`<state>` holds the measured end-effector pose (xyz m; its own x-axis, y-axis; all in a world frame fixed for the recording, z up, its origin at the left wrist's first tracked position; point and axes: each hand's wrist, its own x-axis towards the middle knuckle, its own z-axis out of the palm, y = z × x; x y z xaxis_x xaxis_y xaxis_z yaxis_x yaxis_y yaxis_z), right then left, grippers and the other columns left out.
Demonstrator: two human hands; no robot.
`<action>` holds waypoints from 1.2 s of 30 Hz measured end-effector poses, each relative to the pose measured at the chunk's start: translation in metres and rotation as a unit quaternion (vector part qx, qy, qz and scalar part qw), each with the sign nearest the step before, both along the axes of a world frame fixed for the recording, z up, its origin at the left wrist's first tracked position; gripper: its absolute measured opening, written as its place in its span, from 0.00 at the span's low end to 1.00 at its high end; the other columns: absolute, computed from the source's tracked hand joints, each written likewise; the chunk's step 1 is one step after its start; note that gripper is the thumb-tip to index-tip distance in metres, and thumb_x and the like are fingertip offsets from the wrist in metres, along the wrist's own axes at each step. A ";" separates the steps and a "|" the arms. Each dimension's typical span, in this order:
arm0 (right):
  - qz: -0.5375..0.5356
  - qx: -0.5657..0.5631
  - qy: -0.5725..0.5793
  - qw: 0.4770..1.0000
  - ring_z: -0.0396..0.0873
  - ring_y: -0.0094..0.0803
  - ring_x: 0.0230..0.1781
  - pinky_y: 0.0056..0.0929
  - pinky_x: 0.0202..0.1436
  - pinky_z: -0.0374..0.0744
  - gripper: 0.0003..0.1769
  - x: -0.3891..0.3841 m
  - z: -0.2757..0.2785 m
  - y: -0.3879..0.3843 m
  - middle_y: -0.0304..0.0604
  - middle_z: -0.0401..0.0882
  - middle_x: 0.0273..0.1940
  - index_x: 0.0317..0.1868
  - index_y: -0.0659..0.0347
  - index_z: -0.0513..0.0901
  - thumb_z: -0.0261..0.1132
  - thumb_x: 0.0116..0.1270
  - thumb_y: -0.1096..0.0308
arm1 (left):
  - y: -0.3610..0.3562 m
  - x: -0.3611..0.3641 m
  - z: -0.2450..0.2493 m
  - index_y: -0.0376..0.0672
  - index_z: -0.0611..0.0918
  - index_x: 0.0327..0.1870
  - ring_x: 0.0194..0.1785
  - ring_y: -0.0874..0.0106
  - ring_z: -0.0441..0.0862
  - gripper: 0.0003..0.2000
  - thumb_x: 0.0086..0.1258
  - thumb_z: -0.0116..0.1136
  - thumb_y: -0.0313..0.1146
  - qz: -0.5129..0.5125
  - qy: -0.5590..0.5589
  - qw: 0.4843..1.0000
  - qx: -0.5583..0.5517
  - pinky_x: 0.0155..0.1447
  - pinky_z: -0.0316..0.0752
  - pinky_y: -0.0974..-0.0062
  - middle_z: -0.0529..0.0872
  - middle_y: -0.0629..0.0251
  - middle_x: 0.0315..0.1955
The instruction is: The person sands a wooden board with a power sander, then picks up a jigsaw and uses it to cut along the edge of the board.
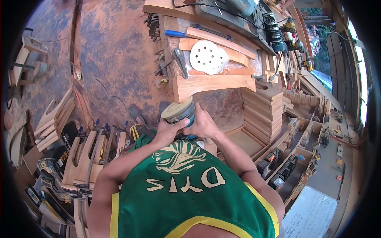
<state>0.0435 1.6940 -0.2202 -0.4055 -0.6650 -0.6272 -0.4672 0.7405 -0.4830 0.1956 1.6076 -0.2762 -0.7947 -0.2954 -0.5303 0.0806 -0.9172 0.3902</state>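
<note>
A random orbital sander point(191, 120) with a teal and dark body is held close to my chest, its round tan pad point(177, 111) tilted upward. My left hand point(171, 131) is closed against the near side of the pad, thumb along its rim. My right hand point(201, 122) wraps around the sander's body from the right. Just beyond the sander lies a curved wooden board point(216, 86) at the bench's near edge. White sanding discs point(205, 57) with holes lie behind that board, beside a metal clamp point(180, 62).
Stacked wooden pieces point(264, 113) stand at the right, near a divided tool shelf point(295, 152). Cordless drills point(291, 37) and a dark tool case point(238, 20) sit beyond the bench. At left are clamped wooden parts point(85, 156) and stacked curved pieces point(53, 119).
</note>
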 end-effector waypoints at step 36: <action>0.015 0.003 -0.010 1.000 0.88 0.67 0.51 0.52 0.57 0.86 0.57 -0.009 0.005 0.000 0.74 0.87 0.46 0.66 0.83 0.65 0.84 0.44 0.55 | 0.004 0.000 -0.017 0.46 0.72 0.75 0.66 0.67 0.83 0.31 0.73 0.73 0.27 -0.054 -0.009 0.998 0.031 0.63 0.88 0.56 0.81 0.63 0.65</action>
<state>0.0348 1.6941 -0.2156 -0.3725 -0.6733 -0.6387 -0.4793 0.7289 -0.4889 0.1960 1.6112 -0.2936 -0.8101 -0.1752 -0.5595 -0.0265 -0.9424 0.3335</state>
